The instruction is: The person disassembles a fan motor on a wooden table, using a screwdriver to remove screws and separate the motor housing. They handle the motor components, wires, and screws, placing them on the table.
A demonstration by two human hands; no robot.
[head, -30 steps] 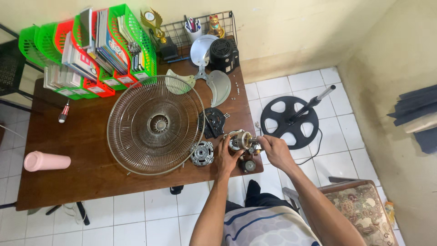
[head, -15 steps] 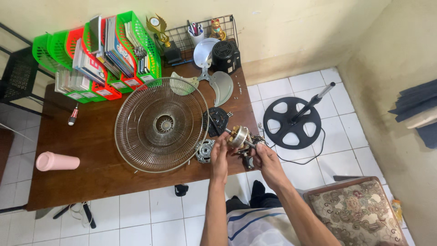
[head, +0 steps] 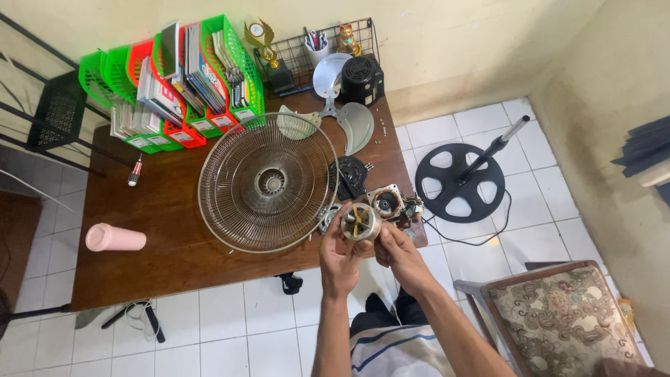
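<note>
left hand (head: pixel 340 253), right hand (head: pixel 396 251), raised together, fingers curled

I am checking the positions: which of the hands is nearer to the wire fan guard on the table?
Left. The left hand is beside the near edge of the wire fan guard; the right hand is farther, on the motor part's other side.

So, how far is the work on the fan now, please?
The fan already lies in parts: wire grille, blades, black motor cover and stand are all apart. In hand: both the left hand and the right hand hold a round metal motor part above the table edge. The motor housing sits open; nothing is reassembled yet.
</note>
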